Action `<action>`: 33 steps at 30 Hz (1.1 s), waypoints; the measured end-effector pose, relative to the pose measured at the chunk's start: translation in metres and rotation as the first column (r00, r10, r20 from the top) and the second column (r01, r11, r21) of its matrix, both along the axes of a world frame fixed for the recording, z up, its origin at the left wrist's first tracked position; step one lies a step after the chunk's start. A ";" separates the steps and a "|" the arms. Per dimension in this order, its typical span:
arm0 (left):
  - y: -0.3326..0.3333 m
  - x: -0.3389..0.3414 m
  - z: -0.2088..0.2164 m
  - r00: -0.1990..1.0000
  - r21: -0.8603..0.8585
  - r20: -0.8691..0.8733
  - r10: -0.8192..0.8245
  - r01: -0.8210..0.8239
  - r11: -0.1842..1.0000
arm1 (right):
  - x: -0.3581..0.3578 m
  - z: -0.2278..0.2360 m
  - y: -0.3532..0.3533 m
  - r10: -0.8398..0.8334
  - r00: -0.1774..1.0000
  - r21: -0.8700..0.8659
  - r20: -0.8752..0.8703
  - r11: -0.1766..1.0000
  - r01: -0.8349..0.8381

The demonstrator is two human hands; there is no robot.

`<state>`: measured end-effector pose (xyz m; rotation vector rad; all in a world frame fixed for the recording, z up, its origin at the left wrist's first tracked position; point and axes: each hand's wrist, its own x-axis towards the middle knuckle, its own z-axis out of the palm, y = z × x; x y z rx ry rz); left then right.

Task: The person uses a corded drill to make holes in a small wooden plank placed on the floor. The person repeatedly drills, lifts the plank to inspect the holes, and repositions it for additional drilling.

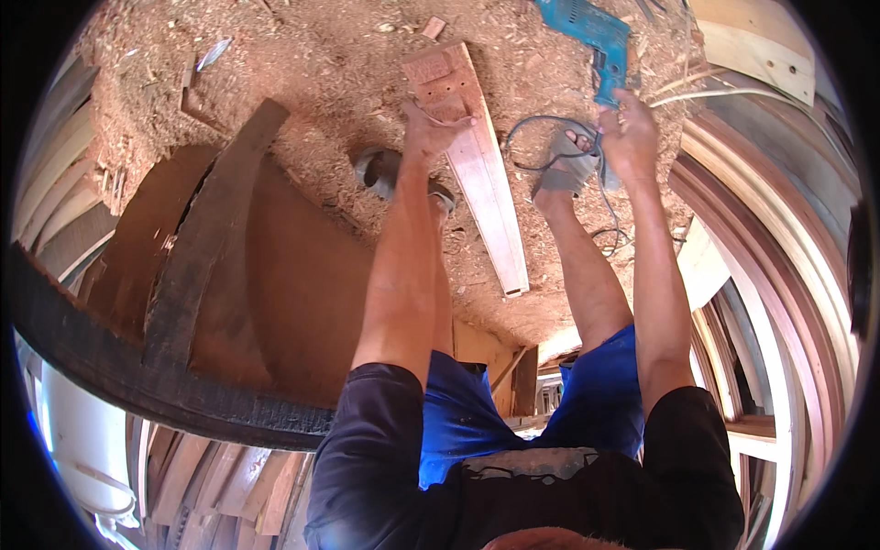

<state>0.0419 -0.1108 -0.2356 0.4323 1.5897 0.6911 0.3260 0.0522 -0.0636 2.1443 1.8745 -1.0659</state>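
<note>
A long, tapering wooden board (486, 197) lies slantwise over the sawdust between my feet. At its wide far end sits a shorter wooden block (438, 66) with small dark holes. My left hand (433, 136) spans the board just below that block, thumb on the right side and fingers on the left, gripping it. To the right, a blue-green power drill (591, 32) reaches the far edge of the view, partly cut off. My right hand (631, 137) has its fingers closed at the bottom of the drill's handle, slightly blurred.
Sawdust and shavings (321, 55) cover the ground. A dark cord (550, 119) loops around my right foot (568, 160). A large dark wooden panel (293, 275) stands at left. Curved timber lengths (761, 247) line the right side, and stacked boards (211, 486) lie at lower left.
</note>
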 end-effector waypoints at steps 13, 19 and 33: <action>0.009 0.028 0.126 0.984 -0.085 0.114 0.135 -0.126 0.988 | -0.061 0.057 -0.088 -0.110 0.926 -0.374 -0.361 0.927 -0.036; -0.028 0.031 0.307 0.916 0.005 0.388 0.102 -0.113 0.994 | -0.082 0.173 -0.088 -0.212 0.788 -0.394 -0.579 0.918 -0.043; -0.025 -0.001 0.581 0.984 0.309 0.063 -0.168 0.141 0.940 | -0.099 0.453 -0.082 -0.172 0.626 -0.271 -0.761 0.961 -0.064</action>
